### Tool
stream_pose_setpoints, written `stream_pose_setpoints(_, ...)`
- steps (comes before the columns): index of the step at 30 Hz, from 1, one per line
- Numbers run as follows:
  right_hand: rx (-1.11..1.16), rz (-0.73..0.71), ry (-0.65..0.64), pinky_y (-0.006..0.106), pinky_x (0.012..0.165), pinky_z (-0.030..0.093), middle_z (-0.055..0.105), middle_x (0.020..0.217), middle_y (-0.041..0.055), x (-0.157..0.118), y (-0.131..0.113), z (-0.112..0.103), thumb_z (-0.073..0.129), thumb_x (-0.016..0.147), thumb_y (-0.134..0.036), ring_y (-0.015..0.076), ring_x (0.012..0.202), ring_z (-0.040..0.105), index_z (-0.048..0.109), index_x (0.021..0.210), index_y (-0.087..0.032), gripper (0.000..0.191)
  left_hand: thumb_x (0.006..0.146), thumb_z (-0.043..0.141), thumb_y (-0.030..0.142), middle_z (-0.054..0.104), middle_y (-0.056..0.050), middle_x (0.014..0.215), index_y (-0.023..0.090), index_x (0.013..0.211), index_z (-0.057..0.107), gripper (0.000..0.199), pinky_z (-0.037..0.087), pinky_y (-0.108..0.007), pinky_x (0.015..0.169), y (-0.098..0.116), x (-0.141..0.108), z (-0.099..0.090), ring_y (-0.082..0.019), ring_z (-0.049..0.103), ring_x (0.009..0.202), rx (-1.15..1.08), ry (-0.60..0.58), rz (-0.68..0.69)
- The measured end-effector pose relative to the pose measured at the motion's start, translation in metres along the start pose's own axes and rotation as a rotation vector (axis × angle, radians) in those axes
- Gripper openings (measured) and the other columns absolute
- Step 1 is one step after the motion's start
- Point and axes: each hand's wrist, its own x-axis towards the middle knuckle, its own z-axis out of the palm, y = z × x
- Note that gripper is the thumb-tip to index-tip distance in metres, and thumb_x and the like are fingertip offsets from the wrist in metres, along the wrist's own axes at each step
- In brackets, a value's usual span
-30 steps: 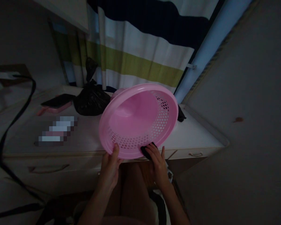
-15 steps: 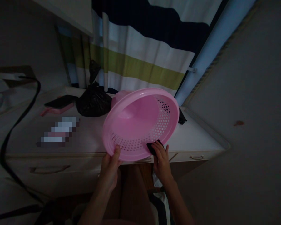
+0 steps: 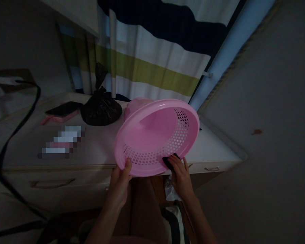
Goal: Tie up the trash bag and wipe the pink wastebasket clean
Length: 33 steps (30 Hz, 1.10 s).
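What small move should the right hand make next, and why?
Probably slide the black cloth a little rightward along the rim of the pink basket: the right hand has it against the near right part, and the left hand grips the near left, which should steady the basket.

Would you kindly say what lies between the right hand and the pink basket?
The head view shows a black cloth between the right hand and pink basket.
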Motion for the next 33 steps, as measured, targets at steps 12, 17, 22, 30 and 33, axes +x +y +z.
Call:
stream_pose_setpoints(12, 0.238, 0.088, 0.053, 0.052, 0.102, 0.029, 0.052, 0.123, 0.0110, -0.006, -0.029, 0.017, 0.037, 0.076, -0.005, 0.0219, 0.121, 0.041, 0.042, 0.126, -0.018, 0.052, 0.066, 0.065, 0.043, 0.066, -0.011, 0.100, 0.012, 0.105, 0.058, 0.050, 0.051, -0.032, 0.076, 0.002, 0.000, 0.004, -0.021, 0.061, 0.092, -0.014, 0.005, -0.007)
stream_pose_setpoints(17, 0.522, 0.101, 0.035, 0.041, 0.095, 0.042, 0.055, 0.118, 0.0091, 0.007, -0.070, 0.019, 0.040, 0.083, -0.014, 0.0204, 0.114, 0.048, 0.046, 0.122, -0.020, 0.040, 0.065, 0.065, 0.046, 0.066, -0.011, 0.098, 0.012, 0.103, 0.059, 0.051, 0.050, -0.034, 0.078, 0.009, 0.006, 0.001, -0.022, 0.061, 0.092, 0.007, 0.058, -0.012)
stream_pose_setpoints(22, 0.644, 0.125, 0.159, 0.039, 0.092, 0.044, 0.059, 0.111, 0.0070, 0.029, -0.083, 0.007, 0.041, 0.085, -0.018, 0.0193, 0.108, 0.052, 0.049, 0.118, -0.023, 0.034, 0.068, 0.065, 0.042, 0.065, -0.008, 0.101, 0.015, 0.102, 0.060, 0.044, 0.045, -0.032, 0.086, 0.012, 0.007, -0.004, -0.020, 0.059, 0.096, 0.043, 0.044, 0.117)
stream_pose_setpoints(30, 0.702, 0.137, 0.188, 0.044, 0.093, 0.042, 0.059, 0.112, 0.0094, 0.038, -0.094, 0.009, 0.042, 0.085, -0.020, 0.0219, 0.109, 0.051, 0.051, 0.115, -0.021, 0.032, 0.069, 0.064, 0.042, 0.068, -0.007, 0.085, 0.014, 0.079, 0.064, 0.030, 0.045, -0.034, 0.084, -0.013, 0.005, 0.007, -0.020, 0.061, 0.091, -0.191, -0.111, 0.006)
stream_pose_setpoints(33, 0.706, 0.135, 0.187, 0.044, 0.093, 0.042, 0.059, 0.111, 0.0094, 0.036, -0.091, 0.008, 0.042, 0.084, -0.019, 0.0218, 0.109, 0.051, 0.051, 0.115, -0.021, 0.032, 0.069, 0.063, 0.043, 0.068, -0.007, 0.084, 0.013, 0.080, 0.063, 0.031, 0.045, -0.034, 0.083, -0.017, 0.008, 0.015, -0.020, 0.061, 0.090, -0.252, -0.182, -0.044)
